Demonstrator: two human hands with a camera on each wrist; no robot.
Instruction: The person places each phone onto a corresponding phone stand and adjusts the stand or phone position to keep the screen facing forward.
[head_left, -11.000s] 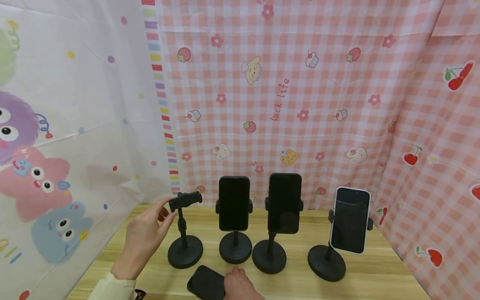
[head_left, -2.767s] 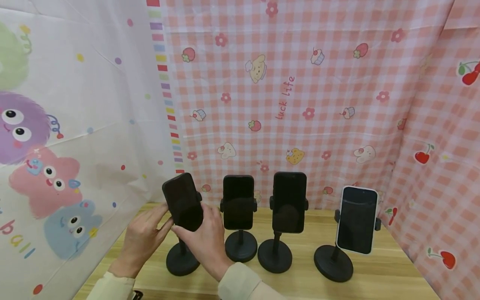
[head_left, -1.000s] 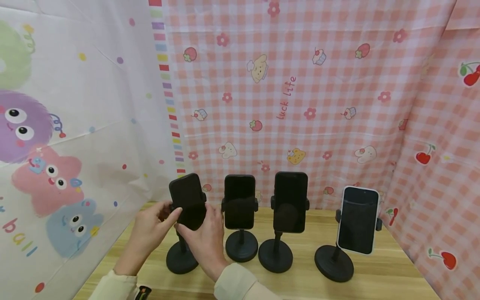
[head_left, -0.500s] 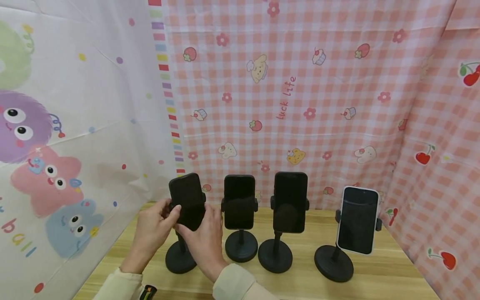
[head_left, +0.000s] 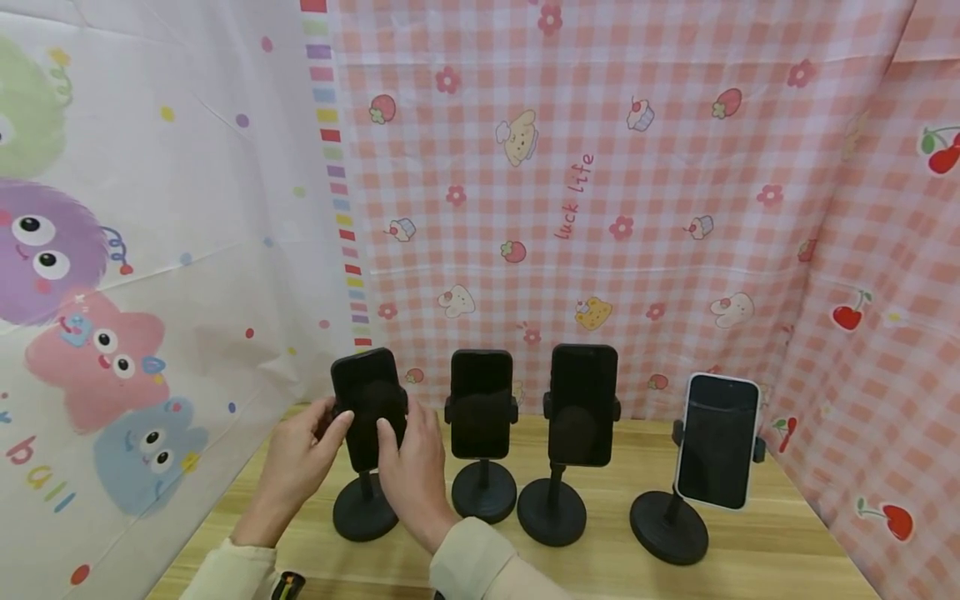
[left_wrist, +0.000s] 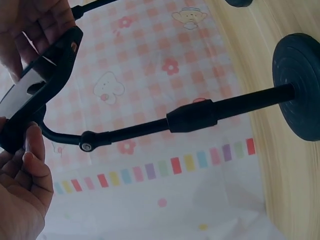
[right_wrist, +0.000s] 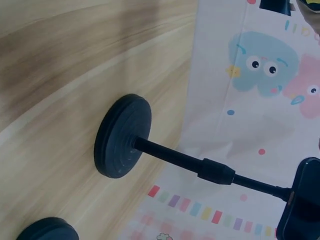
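Note:
A black smartphone (head_left: 367, 392) sits tilted slightly left in the leftmost black phone stand (head_left: 363, 510). My left hand (head_left: 296, 458) grips its left edge, thumb at the front and fingers curled by the clamp. My right hand (head_left: 417, 475) holds the right edge, its thumb over the screen and its other fingers at the side. From the left wrist, the phone (left_wrist: 50, 85) shows edge-on between both hands, above the stand's jointed stem (left_wrist: 145, 131). The right wrist view has the stand's round base (right_wrist: 122, 137) on the wood and part of the phone (right_wrist: 305, 205).
To the right stand two more black phones (head_left: 482, 400) (head_left: 583, 400) in holders, then a white-edged phone (head_left: 717, 437) in a tilted holder. Behind the wooden table (head_left: 585, 567) hangs a pink checked cloth (head_left: 600, 275); a white patterned cloth (head_left: 225, 333) closes the left.
The phone, on the table 11 seconds ago, is now in the leftmost stand. In the last half second its lower end swung left, and my right thumb moved up from its bottom corner onto the screen.

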